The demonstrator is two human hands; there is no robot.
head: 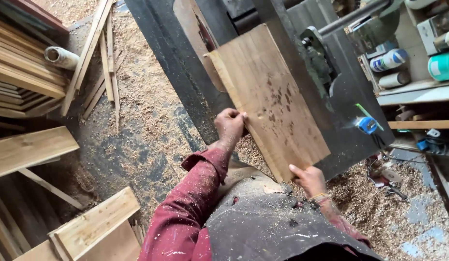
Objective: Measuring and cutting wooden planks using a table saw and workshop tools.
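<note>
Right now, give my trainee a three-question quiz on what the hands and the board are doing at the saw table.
1. True or false: both hands touch the wooden board.
2. Which hand holds the board's near corner? A) left hand B) right hand
3. Fill in: the floor is covered with ____.

Key: 1 true. 2 B; the left hand presses the board's long left edge. 3 sawdust.

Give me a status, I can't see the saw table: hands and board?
Left hand grips board at its side edge. Right hand holds near corner. Board flat on saw table.
</note>
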